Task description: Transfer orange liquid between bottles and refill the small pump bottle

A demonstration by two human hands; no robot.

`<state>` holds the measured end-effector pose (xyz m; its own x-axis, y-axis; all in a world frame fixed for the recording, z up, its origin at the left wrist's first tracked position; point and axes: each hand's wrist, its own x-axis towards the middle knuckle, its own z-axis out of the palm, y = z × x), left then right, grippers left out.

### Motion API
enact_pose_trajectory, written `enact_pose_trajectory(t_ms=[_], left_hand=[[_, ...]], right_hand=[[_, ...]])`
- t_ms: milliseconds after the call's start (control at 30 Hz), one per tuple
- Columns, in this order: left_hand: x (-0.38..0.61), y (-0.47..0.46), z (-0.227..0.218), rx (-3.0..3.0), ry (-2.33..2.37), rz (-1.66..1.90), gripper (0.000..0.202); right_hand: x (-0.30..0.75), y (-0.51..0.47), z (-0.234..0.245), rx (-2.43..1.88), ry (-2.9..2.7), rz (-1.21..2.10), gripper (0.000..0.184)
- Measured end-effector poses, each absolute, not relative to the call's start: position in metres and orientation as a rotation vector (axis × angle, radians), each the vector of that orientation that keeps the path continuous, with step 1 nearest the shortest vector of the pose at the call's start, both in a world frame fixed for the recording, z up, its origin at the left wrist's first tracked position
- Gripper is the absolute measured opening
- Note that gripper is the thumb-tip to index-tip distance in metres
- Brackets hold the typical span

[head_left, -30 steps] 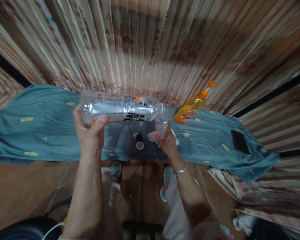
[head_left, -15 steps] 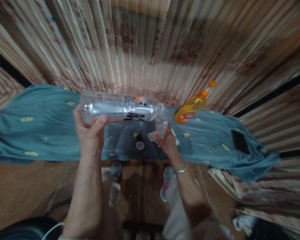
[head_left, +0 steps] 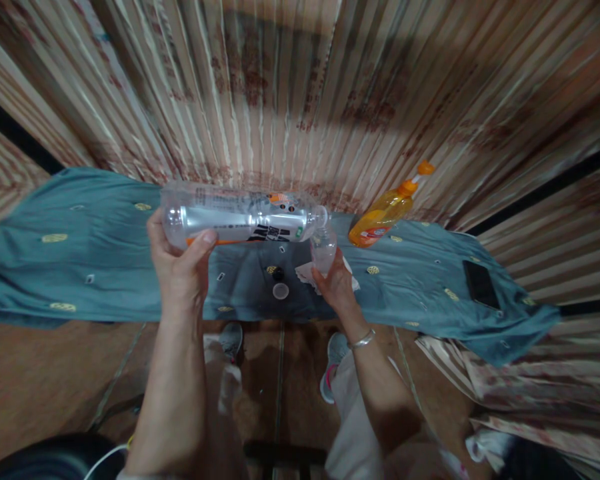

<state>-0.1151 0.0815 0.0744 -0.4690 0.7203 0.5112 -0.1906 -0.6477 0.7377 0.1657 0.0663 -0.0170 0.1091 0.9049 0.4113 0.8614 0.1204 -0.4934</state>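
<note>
Clear plastic is showing along the big bottle (head_left: 240,219), which is lying level in the air above the counter, its open mouth pointing to the right. The left hand (head_left: 180,267) is gripping it at the base end, thumb pressing across the near side and fingers closing round the back. The right hand (head_left: 336,287) is clasping a small clear container (head_left: 323,248) from below, holding it upright just under the bottle's mouth, so the two are touching or nearly so; whether any liquid is passing between them is too blurred to tell. A silver bracelet (head_left: 362,341) is circling the right wrist. Under both hands a teal cloth (head_left: 80,267) is covering the counter, and on it a pale round cap (head_left: 281,291) is lying just in front of a small dark cap (head_left: 278,273), with a crumpled white tissue (head_left: 305,272) beside them. Farther right an orange bottle (head_left: 383,217) is standing by the striped curtain (head_left: 280,100), and a dark phone (head_left: 480,285) is lying flat well apart from it
</note>
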Motion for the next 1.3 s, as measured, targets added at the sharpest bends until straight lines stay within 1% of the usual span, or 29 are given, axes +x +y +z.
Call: enact_pose_trajectory(t_ms=[367,567,800,1033,1300], left_hand=[[-0.1156,0.0810,0.0756,1.116,0.833,2.124,0.069],[-0.1120,0.0795,0.0792,1.122,0.864,2.126,0.067],[-0.1096,0.0793,0.0810,0.999,0.817,2.161,0.072],[-0.1100,0.0788,0.0820,1.073,0.861,2.147,0.067],[-0.1133,0.0800,0.0781,1.139,0.861,2.123,0.067]], right_hand=[[0.1672,0.0662,-0.0170,-1.709,-1.743,0.095,0.071],[0.1670,0.0668,-0.0191,-1.735,-1.752,0.061,0.070],[0.1664,0.0667,-0.0186,-1.746,-1.745,0.086,0.070],[0.1675,0.0670,-0.0211,-1.725,-1.743,0.059,0.071],[0.1673,0.0670,-0.0207,-1.742,-1.742,0.058,0.072]])
